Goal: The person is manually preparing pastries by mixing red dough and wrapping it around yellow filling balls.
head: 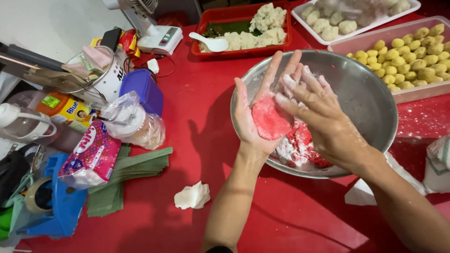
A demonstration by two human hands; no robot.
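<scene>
The left hand (255,117) is lying open, cradling a flat red dough disc (271,121) over the bowl (365,93). The right hand (318,117), fingers (300,86) spread, is pressing its edge. The round disc is facing upward.

Bare forearms; left hand (255,115) and right hand (318,115) flour-dusted.

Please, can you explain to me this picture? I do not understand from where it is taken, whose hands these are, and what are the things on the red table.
There is one picture, from a camera on a person's head, looking down at their own bare hands. The left hand lies open, palm up, holding a flat red dough disc. The right hand presses it with floury fingers. Below them is a metal bowl with more red dough. On the red table also stand a clear box of yellow balls, a red tray of white lumps, and folded green leaves.
</scene>
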